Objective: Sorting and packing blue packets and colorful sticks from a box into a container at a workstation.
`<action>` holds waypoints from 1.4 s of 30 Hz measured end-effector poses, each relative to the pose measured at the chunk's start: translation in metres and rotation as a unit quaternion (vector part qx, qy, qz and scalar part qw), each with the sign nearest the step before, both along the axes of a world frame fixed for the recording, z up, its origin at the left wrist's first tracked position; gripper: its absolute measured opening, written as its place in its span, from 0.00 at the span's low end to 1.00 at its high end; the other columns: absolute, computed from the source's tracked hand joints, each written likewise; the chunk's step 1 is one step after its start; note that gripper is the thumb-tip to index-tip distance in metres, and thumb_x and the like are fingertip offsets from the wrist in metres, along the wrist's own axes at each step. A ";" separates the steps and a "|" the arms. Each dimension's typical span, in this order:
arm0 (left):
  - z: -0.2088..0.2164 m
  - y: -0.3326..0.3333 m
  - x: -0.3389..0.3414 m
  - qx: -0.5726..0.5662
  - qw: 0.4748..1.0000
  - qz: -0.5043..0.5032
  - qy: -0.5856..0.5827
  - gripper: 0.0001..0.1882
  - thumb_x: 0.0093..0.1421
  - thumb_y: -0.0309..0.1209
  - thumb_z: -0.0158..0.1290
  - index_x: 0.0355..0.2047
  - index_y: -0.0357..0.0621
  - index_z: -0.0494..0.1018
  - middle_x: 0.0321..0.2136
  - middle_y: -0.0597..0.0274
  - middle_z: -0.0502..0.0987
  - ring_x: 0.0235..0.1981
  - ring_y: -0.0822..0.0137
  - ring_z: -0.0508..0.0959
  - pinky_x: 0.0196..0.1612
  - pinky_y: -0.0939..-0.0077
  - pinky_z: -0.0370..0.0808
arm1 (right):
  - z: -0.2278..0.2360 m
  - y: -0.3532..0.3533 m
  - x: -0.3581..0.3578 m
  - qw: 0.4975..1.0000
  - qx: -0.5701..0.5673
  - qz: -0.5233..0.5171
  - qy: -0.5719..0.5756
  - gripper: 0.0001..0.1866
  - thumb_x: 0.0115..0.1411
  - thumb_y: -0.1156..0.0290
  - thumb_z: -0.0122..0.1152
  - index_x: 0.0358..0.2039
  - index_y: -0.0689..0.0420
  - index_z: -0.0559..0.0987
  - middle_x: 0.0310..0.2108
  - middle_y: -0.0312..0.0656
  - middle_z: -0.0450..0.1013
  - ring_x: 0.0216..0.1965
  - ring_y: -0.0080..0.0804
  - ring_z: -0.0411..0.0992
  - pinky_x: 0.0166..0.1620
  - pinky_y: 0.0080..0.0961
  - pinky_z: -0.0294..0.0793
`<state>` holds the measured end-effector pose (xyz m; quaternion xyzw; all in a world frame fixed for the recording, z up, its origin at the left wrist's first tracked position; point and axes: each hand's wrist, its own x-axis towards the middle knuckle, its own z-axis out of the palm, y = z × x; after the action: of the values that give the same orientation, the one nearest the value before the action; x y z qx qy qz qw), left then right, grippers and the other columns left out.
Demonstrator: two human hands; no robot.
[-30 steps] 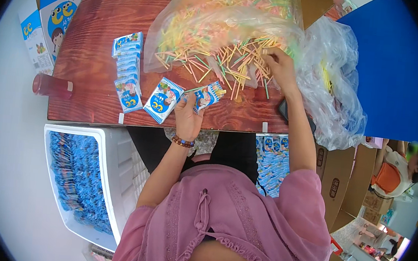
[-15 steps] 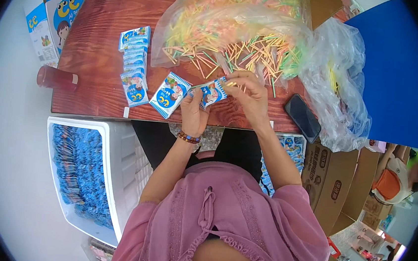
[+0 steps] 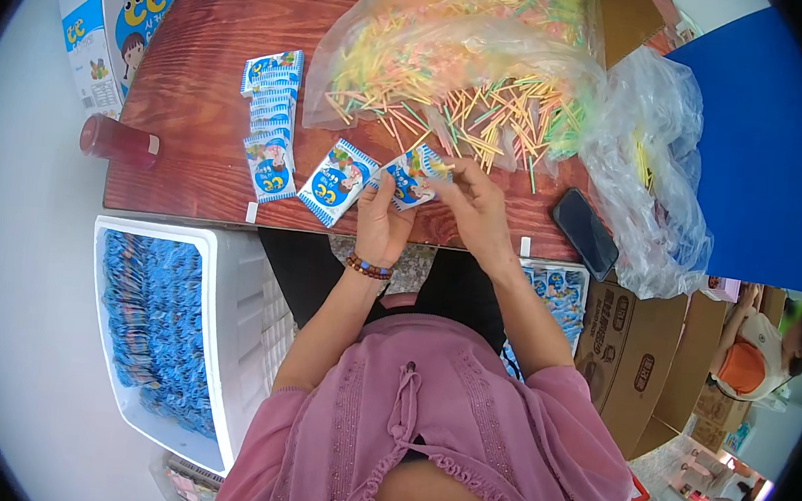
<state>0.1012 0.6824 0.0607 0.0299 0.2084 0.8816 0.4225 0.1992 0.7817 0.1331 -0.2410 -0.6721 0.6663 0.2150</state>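
Note:
My left hand pinches a small blue-and-white packet between thumb and fingers, above the front edge of the table. At the packet's right end, my right hand is closed, thumb and fingertips together. A pale yellow tip of a thin stick shows by those fingertips, against the packet; how far in it reaches is hidden. Just left of my left hand, another such packet lies flat. Farther left, an overlapping row of packets runs away from me.
A clear plastic bag spills thin coloured sticks across the red-brown table. A phone lies at right, near a crumpled bag. A red jar stands left; below it, a white foam box holds packets.
My right hand has lowered slightly and drawn in against the packet's right end, and the short sticks at its fingertips show less. My left hand still grips the packet. The view has shifted slightly.

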 end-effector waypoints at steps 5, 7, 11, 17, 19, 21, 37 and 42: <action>0.037 -0.009 -0.001 0.010 1.000 0.010 -0.023 0.12 0.65 0.35 0.47 0.44 0.43 0.71 0.43 0.60 0.77 0.46 0.65 0.76 0.52 0.62 0.72 | 0.015 0.008 -0.009 0.993 -0.008 0.041 0.114 0.12 0.62 0.77 0.55 0.45 0.64 0.77 0.39 0.37 0.75 0.41 0.19 0.71 0.46 0.18 0.70; 0.039 -0.012 -0.004 0.016 1.000 0.013 -0.023 0.12 0.66 0.36 0.47 0.44 0.43 0.70 0.44 0.60 0.76 0.46 0.65 0.76 0.53 0.62 0.72 | 0.026 0.005 -0.016 0.994 0.003 0.067 0.087 0.10 0.61 0.78 0.55 0.43 0.66 0.77 0.35 0.39 0.76 0.39 0.21 0.72 0.43 0.18 0.72; 0.035 -0.010 -0.007 0.005 0.999 0.030 -0.045 0.15 0.65 0.37 0.47 0.48 0.43 0.68 0.46 0.59 0.75 0.47 0.64 0.76 0.53 0.62 0.72 | 0.029 0.010 -0.020 0.988 0.116 0.025 0.097 0.10 0.61 0.77 0.54 0.43 0.65 0.77 0.35 0.40 0.76 0.39 0.23 0.73 0.43 0.19 0.72; 0.024 -0.012 -0.007 0.004 0.997 0.026 -0.071 0.17 0.65 0.37 0.49 0.49 0.41 0.66 0.47 0.58 0.74 0.48 0.61 0.76 0.51 0.61 0.75 | 0.029 0.031 -0.004 0.988 0.138 0.006 0.065 0.11 0.61 0.77 0.53 0.43 0.63 0.78 0.38 0.38 0.76 0.40 0.21 0.72 0.44 0.20 0.72; 0.018 -0.017 -0.008 -0.020 0.996 0.018 -0.080 0.16 0.64 0.35 0.50 0.48 0.41 0.66 0.47 0.57 0.74 0.48 0.61 0.76 0.51 0.60 0.75 | 0.014 0.060 0.008 0.976 0.202 -0.079 -0.001 0.11 0.61 0.76 0.54 0.43 0.63 0.78 0.36 0.37 0.76 0.38 0.22 0.73 0.38 0.21 0.73; 0.019 -0.012 -0.004 -0.017 0.997 0.009 -0.081 0.15 0.63 0.34 0.51 0.48 0.42 0.67 0.47 0.58 0.74 0.48 0.61 0.76 0.51 0.59 0.75 | -0.018 0.106 0.030 0.975 0.190 -0.115 -0.025 0.10 0.60 0.74 0.55 0.41 0.61 0.79 0.37 0.40 0.77 0.35 0.26 0.75 0.35 0.24 0.73; 0.014 -0.002 -0.001 -0.077 0.994 0.005 -0.078 0.10 0.63 0.35 0.51 0.40 0.43 0.71 0.40 0.62 0.77 0.41 0.66 0.78 0.42 0.68 0.76 | -0.024 0.170 0.027 0.815 0.493 -0.064 -0.298 0.06 0.52 0.72 0.57 0.31 0.59 0.74 0.27 0.51 0.73 0.30 0.50 0.73 0.33 0.38 0.71; 0.010 -0.006 -0.003 -0.067 0.996 0.000 -0.050 0.12 0.64 0.37 0.50 0.42 0.44 0.71 0.41 0.63 0.77 0.42 0.67 0.77 0.44 0.69 0.76 | -0.005 0.133 0.021 0.870 0.446 -0.133 -0.162 0.10 0.55 0.78 0.52 0.39 0.62 0.73 0.30 0.55 0.73 0.33 0.52 0.73 0.36 0.40 0.71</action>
<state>0.0980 0.6767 0.0710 -0.0425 0.2459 0.8660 0.4332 0.2198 0.9152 0.1282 -0.3114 -0.8847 0.2123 0.2744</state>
